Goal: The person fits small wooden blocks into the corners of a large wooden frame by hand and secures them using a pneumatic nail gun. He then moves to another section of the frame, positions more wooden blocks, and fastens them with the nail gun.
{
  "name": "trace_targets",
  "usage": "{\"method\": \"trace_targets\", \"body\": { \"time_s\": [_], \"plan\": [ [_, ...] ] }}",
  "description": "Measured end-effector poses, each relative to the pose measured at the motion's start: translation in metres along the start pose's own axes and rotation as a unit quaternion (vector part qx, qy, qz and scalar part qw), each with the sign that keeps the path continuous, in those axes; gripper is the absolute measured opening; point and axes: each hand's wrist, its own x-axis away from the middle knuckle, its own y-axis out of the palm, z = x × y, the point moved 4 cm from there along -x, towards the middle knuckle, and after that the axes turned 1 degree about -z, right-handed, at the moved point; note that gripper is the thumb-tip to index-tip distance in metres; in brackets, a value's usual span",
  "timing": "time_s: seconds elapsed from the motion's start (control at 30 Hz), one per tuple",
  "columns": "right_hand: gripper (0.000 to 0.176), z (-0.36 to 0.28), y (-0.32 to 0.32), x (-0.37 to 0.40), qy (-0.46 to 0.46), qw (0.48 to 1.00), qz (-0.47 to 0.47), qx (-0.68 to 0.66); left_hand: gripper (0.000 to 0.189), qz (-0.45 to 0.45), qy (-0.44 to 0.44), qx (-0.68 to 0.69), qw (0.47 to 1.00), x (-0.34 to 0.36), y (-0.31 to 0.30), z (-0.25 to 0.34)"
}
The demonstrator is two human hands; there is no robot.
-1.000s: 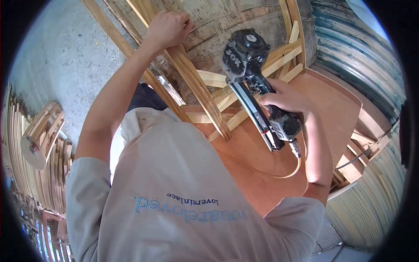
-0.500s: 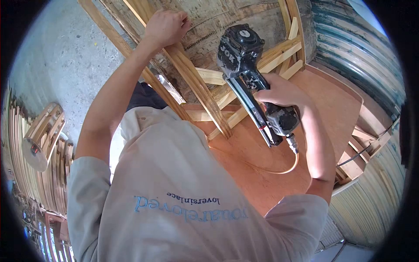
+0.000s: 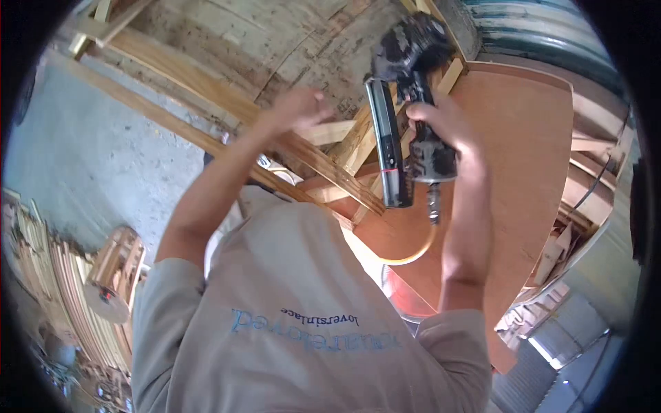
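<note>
My right hand (image 3: 447, 127) is wrapped around the handle of a black pneumatic nail gun (image 3: 399, 131), held up over the wooden frame with its long magazine on the left side. An air hose (image 3: 413, 256) runs from the fitting at the handle's end. My left hand (image 3: 299, 110), blurred by motion, has its fingers curled in beside a wooden beam (image 3: 330, 168) of the frame. What those fingers hold, if anything, I cannot tell. Shorter wooden slats (image 3: 358, 141) cross behind the beam, partly hidden by the nail gun.
A reddish-brown board (image 3: 516, 165) spreads out on the right, with wood pieces (image 3: 558, 248) in a gap beyond its edge. Corrugated metal sheeting (image 3: 544, 31) stands at the upper right. Stacked wood strips (image 3: 76, 296) and a round-ended wooden piece (image 3: 110, 296) lie at the lower left.
The view has swung, and the frame now lies more slantwise. My left hand has moved down along the beam in view; the nail gun is more upright and slightly higher, still in my right hand.
</note>
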Motion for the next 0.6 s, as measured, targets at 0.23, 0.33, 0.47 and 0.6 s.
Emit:
{"method": "trace_targets", "body": {
  "time_s": [0.23, 0.33, 0.47, 0.6],
  "plan": [
    [0.013, 0.101, 0.03, 0.036, -0.029, 0.94, 0.096, -0.327, 0.041, -0.228, 0.043, 0.035, 0.972, -0.04, 0.081, 0.01],
    [0.013, 0.119, 0.037, 0.043, -0.028, 0.942, 0.156, -0.295, 0.042, -0.175, 0.053, 0.047, 0.982, -0.034, 0.076, 0.012],
    [0.023, 0.146, 0.039, 0.031, 0.033, 0.955, 0.293, 0.007, 0.044, -0.155, -0.012, 0.04, 0.987, -0.024, 0.066, 0.022],
    [0.062, 0.144, 0.051, 0.01, 0.154, 0.926, 0.321, 0.123, 0.035, 0.045, 0.026, -0.025, 0.998, -0.038, 0.067, -0.014]
  ]
}}
